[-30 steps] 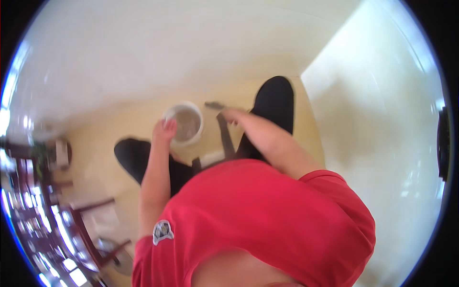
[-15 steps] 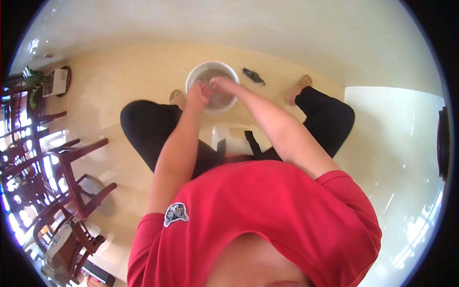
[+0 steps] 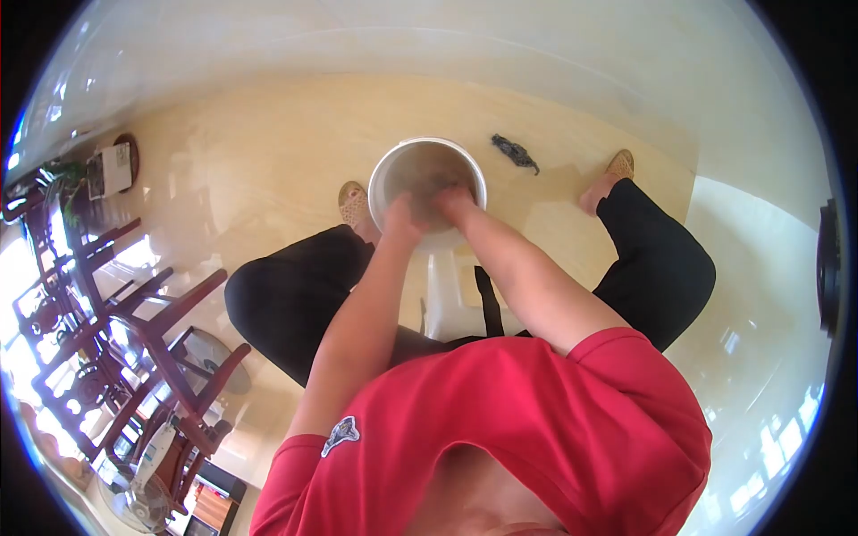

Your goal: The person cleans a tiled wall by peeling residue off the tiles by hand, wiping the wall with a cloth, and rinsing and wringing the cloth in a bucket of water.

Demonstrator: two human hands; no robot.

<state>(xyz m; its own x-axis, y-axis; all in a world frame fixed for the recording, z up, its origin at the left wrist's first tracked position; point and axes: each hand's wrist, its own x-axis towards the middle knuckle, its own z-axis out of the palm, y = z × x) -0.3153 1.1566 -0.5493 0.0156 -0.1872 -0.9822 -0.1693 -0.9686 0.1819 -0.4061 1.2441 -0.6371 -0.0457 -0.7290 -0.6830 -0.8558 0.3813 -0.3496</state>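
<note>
A white bucket [image 3: 380, 170] of murky brownish water [image 3: 416, 161] stands on the floor between my feet. Inside it, on the left, my left hand [image 3: 402, 213] is dipped in the water. Close beside it my right hand [image 3: 454, 198] reaches in from the right. The cloudy water hides the fingers of both hands, so whatever they hold cannot be made out. To the right of the bucket lies a dark, crumpled, elongated thing [image 3: 515, 154], perhaps a wrung cloth.
White plastic, apparently a low stool [image 3: 447, 308], shows between my legs. Dark wooden chairs [image 3: 165, 326] stand at the left, with a fan [image 3: 134, 496] at the lower left. A pale wall [image 3: 760, 268] is on the right.
Both hands have gone down into the water; before, they were together near the bucket's rim, above the water. The view has shifted, so the bucket appears farther right and lower.
</note>
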